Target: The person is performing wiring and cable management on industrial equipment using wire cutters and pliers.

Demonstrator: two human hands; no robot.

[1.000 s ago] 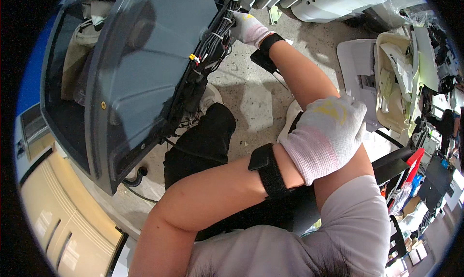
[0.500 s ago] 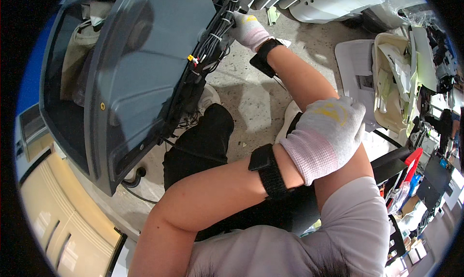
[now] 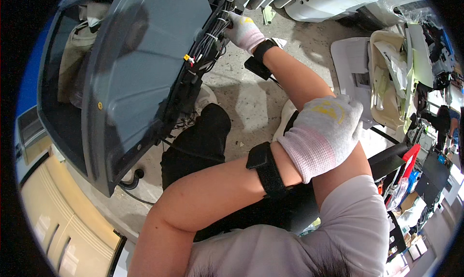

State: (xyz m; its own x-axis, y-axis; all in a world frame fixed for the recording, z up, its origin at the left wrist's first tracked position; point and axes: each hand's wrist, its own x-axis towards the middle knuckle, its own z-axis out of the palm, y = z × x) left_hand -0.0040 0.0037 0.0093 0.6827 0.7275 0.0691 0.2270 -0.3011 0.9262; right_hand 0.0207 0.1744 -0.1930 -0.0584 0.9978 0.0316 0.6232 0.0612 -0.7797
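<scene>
My right hand (image 3: 244,31), in a white knit glove, reaches forward to the far end of a black cable bundle (image 3: 209,44). Its fingers are bent in at the bundle's edge, with the tips hidden, so what they grip cannot be made out. The bundle, bound with white ties, runs along the side of a large dark grey moulded panel (image 3: 150,50). A small yellow connector (image 3: 186,57) sits on it. My left hand (image 3: 325,132), gloved alike, lies across my right arm near the elbow. Its fingers are curled closed, and whatever is inside them is hidden.
Light grey curved panels (image 3: 333,4) lie at the far side. On the right stands a beige bin (image 3: 379,100) holding pale pieces, beside a white panel (image 3: 345,59). A cream panel (image 3: 72,219) is at lower left. A black hose (image 3: 133,181) lies on the floor below the grey panel.
The whole scene has shifted slightly left in the picture. Both hands keep nearly the same places, the right at the cable bundle and the left over my right arm.
</scene>
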